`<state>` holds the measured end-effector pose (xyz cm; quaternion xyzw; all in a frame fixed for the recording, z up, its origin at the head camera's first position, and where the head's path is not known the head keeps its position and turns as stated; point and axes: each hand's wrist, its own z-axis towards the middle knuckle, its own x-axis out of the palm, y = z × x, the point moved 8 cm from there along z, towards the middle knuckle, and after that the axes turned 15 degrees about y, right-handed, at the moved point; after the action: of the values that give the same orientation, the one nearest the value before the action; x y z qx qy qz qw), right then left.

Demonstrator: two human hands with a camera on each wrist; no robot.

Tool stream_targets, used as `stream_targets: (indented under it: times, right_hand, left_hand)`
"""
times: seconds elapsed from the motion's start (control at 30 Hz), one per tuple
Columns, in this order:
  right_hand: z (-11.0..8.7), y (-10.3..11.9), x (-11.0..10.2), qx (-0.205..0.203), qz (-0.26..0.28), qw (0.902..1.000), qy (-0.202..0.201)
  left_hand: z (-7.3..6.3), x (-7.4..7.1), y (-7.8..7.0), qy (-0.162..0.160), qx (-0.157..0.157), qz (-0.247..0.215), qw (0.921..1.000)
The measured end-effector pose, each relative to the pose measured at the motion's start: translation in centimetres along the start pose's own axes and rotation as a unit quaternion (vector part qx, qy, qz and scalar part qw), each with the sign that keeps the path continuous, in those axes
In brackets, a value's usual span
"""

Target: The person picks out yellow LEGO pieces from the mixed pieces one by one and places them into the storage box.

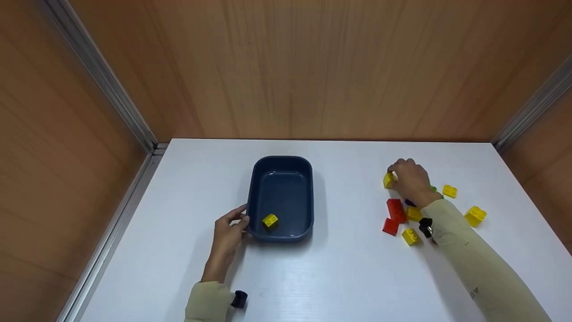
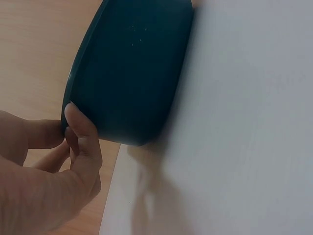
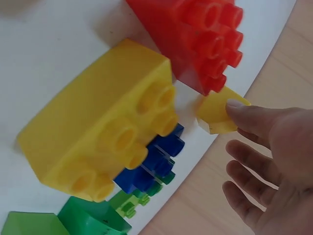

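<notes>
My left hand (image 1: pixel 229 232) holds the near left side of a dark blue tray (image 1: pixel 251 192). In the left wrist view its fingers (image 2: pixel 84 142) pinch the rim of the tray (image 2: pixel 132 73) at a corner. A small yellow block (image 1: pixel 270 221) lies inside, towards the near end. Over at the right, my right hand (image 1: pixel 411 181) pinches another yellow block (image 1: pixel 389 180) between thumb and finger. The right wrist view has that yellow block (image 3: pixel 215 113) at the thumb tip, while the other fingers hang loosely bent.
Around the right forearm lie two red blocks (image 1: pixel 396 210), several yellow blocks (image 1: pixel 475 216), a blue block (image 3: pixel 156 159) and green blocks (image 3: pixel 90 215). A large yellow block (image 3: pixel 102 117) sits close to the right wrist camera. Wooden panels (image 1: pixel 290 67) enclose the white table (image 1: pixel 348 277).
</notes>
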<state>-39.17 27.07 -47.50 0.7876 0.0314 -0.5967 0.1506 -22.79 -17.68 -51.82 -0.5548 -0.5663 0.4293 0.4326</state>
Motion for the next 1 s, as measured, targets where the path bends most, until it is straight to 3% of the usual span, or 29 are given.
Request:
stream_targets:
  times: [0.3, 0.63, 1.0]
  right_hand:
    - [-0.6, 2.7, -1.4, -0.041, -0.012, 0.9987, -0.029]
    - [-1.1, 7.6, -2.9, -0.096, -0.043, 0.9926, -0.060]
    - [-1.0, 12.0, -3.2, -0.140, -0.056, 0.9870, -0.055]
  left_hand:
    - [0.0, -0.4, -0.1, -0.005, 0.001, 0.008, 1.0000]
    - [0.0, -0.6, 0.0, -0.005, -0.006, 0.016, 0.9998]
    - [0.1, -0.5, 0.2, -0.004, -0.006, 0.007, 1.0000]
